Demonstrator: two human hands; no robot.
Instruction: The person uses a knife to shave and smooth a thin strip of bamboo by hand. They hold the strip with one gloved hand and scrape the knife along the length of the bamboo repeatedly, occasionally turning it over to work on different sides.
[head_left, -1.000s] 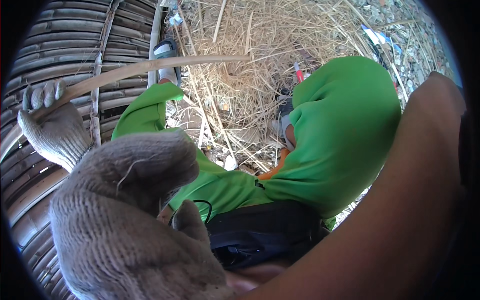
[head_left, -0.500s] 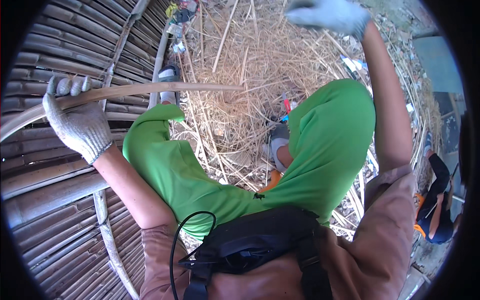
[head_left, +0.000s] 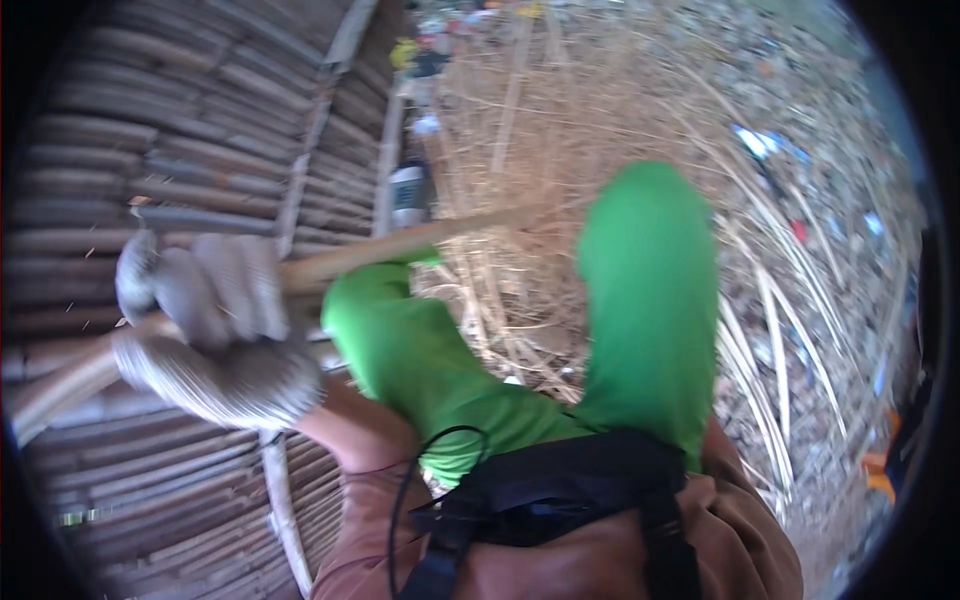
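Observation:
My left hand (head_left: 225, 310), in a whitish knitted glove, is closed around a long bamboo strip (head_left: 400, 243). The strip runs from the lower left, through the glove, and over my left knee toward the middle of the view, with its far end blurred. My right hand is out of sight; only a bit of the right upper arm and sleeve (head_left: 745, 520) shows at the lower right. Both legs, in green trousers (head_left: 650, 290), are bent, with the strip's far end pointing toward the right knee.
A wall of bamboo slats (head_left: 100, 160) stands along my left. Pale shavings (head_left: 560, 110) cover the ground ahead, and several long thin strips (head_left: 755, 390) lie to the right. A dark pouch (head_left: 570, 485) hangs at my waist. Orange and dark clothing (head_left: 880, 470) shows at the right edge.
My left hand has come nearer and to the right, its fingers now wrapped round the bamboo strip. The right hand has left the view. The whole view has swung left and blurred.

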